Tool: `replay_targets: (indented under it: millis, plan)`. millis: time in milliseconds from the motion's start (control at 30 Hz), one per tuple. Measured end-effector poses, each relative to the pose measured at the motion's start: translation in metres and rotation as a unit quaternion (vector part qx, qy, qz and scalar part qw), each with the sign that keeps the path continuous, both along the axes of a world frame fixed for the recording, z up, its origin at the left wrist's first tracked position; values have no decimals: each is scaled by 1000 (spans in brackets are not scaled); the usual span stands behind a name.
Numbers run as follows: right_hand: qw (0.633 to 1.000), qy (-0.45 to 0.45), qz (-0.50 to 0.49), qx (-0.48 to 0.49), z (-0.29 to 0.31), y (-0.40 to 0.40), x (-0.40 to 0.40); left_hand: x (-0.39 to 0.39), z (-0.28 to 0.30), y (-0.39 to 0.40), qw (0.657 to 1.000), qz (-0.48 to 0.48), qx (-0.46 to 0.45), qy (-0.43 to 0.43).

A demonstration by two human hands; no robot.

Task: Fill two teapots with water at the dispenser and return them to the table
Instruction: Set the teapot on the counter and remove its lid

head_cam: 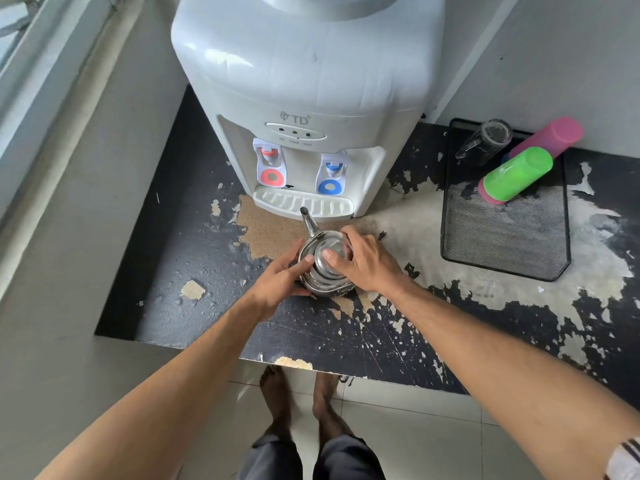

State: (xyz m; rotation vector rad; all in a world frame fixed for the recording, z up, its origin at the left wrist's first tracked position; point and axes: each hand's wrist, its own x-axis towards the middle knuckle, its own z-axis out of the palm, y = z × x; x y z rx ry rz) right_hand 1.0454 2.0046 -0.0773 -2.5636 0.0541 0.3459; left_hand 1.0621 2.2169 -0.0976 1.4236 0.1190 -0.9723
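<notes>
Steel teapot [325,265] rests on the worn counter [194,251] just near of the dispenser [304,98] drip tray, spout facing it; my left hand [277,278] braces the body so my right hand [363,261], fingers on the lid [330,254], can work it.

dispenser [304,81] top cropped, teapot [325,271] handle hidden by hands
</notes>
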Motion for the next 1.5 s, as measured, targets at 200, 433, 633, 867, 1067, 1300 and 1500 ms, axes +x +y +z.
replay_targets:
  millis: [200, 433, 633, 867, 1067, 1300, 1500]
  plan:
    - [999, -31, 16, 0, -4, -1, 1, 2, 5, -1, 1000, -2, -1, -9]
    - [996, -73, 40, 9, -11, -1, 5, 0, 6, -2, 1000, 5, -4, -19]
    - [995, -88, 48, 11, -10, -4, 7, -3, 6, -3, 1000, 5, 2, -17]
    - [999, 1, 9, 44, -5, -11, -2, -3, 6, 2, 1000, 9, -2, -6]
    - [998, 40, -26, 34, 18, -9, -8, -6, 12, -1, 1000, 27, 7, 6]
    - [993, 65, -55, 84, 28, -4, -14, -22, 37, -16, 992, -9, 122, -31]
    - [993, 78, -69, 64, 44, -11, -15, -20, 59, -2, 924, -101, 292, -225]
